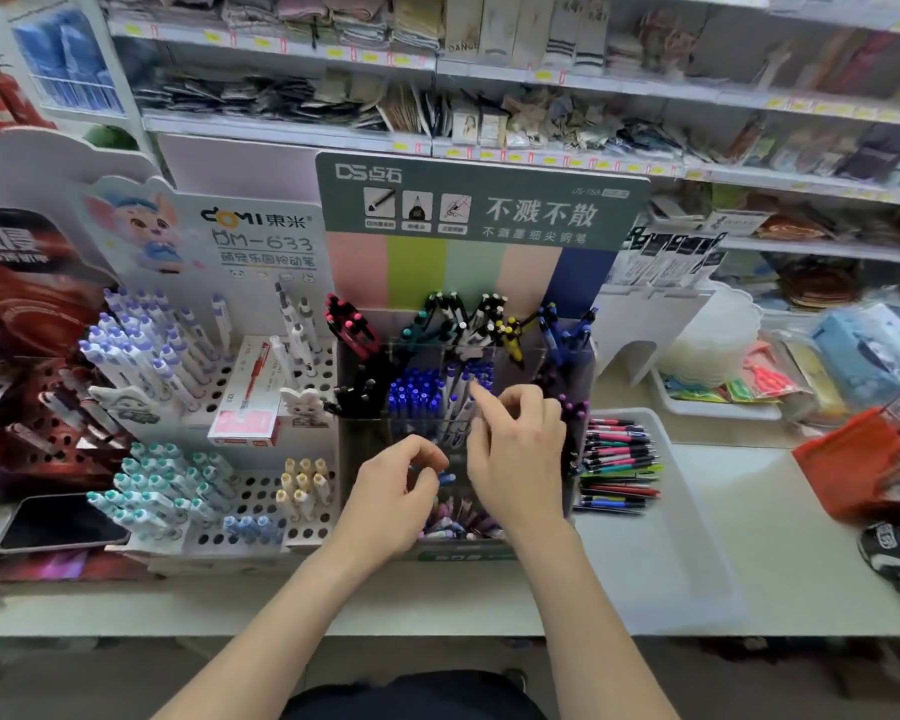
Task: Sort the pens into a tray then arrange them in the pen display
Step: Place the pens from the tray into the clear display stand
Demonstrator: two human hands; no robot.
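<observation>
A clear tiered pen display (567,366) with a green header stands on the counter, its compartments holding blue-capped pens (417,394), black pens and pink-tipped pens. My left hand (396,491) hovers over the lower tier and pinches a small blue-capped pen (445,478) between thumb and fingers. My right hand (515,449) is over the middle tier, index finger stretched toward the blue pens, other fingers loosely curled. A white tray (661,537) to the right holds a pile of mixed pens (619,465) at its far end.
A white peg-hole display (261,506) with purple, teal, beige and blue pens stands left of the clear one, with a red-pen box (248,397) on it. A phone (63,522) lies far left. An orange basket (853,459) and packaged goods sit right. Shelves rise behind.
</observation>
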